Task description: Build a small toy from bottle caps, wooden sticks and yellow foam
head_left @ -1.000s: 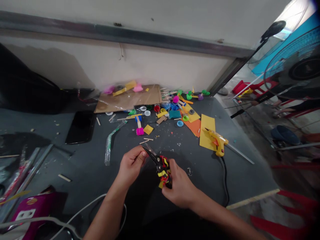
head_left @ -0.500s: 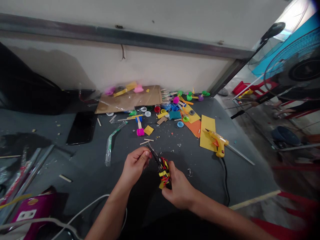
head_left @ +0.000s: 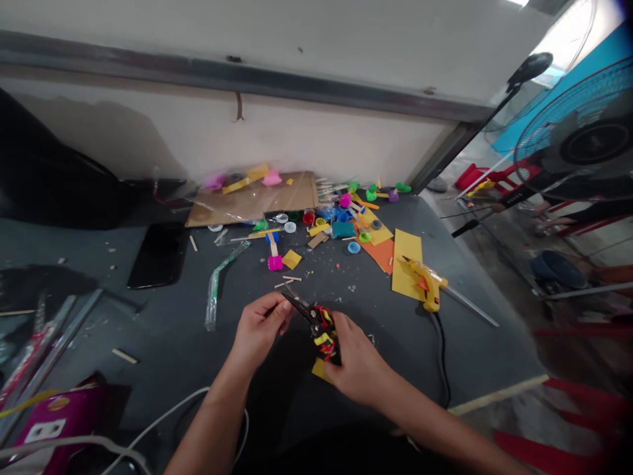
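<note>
My left hand pinches a black-bladed tool, probably scissors, near its pointed end. That tool runs down to the right into a bundle of red and yellow strips. My right hand grips the bundle from the right and hides its lower part. A flat yellow piece sticks out under the bundle beside my right fingers. Both hands are close together above the dark grey tabletop.
A yellow hot glue gun rests on yellow card to the right, its black cord trailing forward. Bottle caps, sticks and coloured scraps lie scattered ahead near a cardboard sheet. A black phone lies left. A white cable loops near my left forearm.
The yellow piece under the bundle shows more than before. My hands have shifted only slightly, and the whole view has tilted a little.
</note>
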A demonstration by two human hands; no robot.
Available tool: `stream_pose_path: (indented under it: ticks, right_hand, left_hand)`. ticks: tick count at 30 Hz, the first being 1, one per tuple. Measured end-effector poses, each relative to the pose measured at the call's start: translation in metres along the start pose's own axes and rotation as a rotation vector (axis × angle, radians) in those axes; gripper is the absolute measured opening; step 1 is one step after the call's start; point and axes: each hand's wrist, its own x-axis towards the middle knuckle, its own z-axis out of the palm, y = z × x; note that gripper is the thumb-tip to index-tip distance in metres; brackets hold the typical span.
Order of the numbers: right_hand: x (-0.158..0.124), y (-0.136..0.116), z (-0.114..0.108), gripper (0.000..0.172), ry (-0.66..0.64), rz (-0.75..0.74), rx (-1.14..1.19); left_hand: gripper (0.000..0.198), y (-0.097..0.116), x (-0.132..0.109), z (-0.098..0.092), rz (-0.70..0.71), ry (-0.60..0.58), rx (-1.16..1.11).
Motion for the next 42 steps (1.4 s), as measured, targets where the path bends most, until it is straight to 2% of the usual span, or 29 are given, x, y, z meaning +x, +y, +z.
stream_pose_path:
  ticks: [3,10,17,26,29,31,34,38,42]
  right_hand:
    - [0.002,0.0,-0.003,0.063,-0.005,0.021,-0.057]
    - [0.003,0.002,0.004,0.066,0.028,-0.015,-0.056]
    - [0.004,0.003,0.009,0.055,0.04,-0.018,-0.068]
    - [0.003,0.005,0.013,0.041,0.037,0.009,0.115]
    - [0.003,0.007,0.013,0.042,0.027,0.014,0.205]
    - [0.006,0.007,0.01,0.046,0.051,0.007,0.248]
    - [0.012,0.008,0.0,0.045,0.13,0.04,0.28]
    - [0.015,0.012,-0.009,0.038,0.115,0.11,0.223]
    - [0.011,0.011,-0.005,0.048,0.093,-0.021,0.023]
  left_hand:
    - [0.028,0.003,0.0,-0.001,0.024,0.002,0.071]
    - [0.031,0.009,0.0,-0.001,0.096,0.03,0.258]
    - [0.03,0.013,0.0,-0.003,0.137,0.027,0.327]
    - [0.024,0.012,0.0,0.005,0.078,0.01,0.191]
    - [0.021,0.01,0.001,0.01,0.064,-0.013,0.154]
    - [0.021,0.009,0.002,0.012,0.049,-0.034,0.131]
    - [0.022,0.006,0.003,0.012,0.017,0.0,0.047]
    - [0.024,0.003,0.003,0.011,-0.012,0.016,-0.086]
    - [0.026,0.002,0.003,0.011,-0.034,0.005,-0.173]
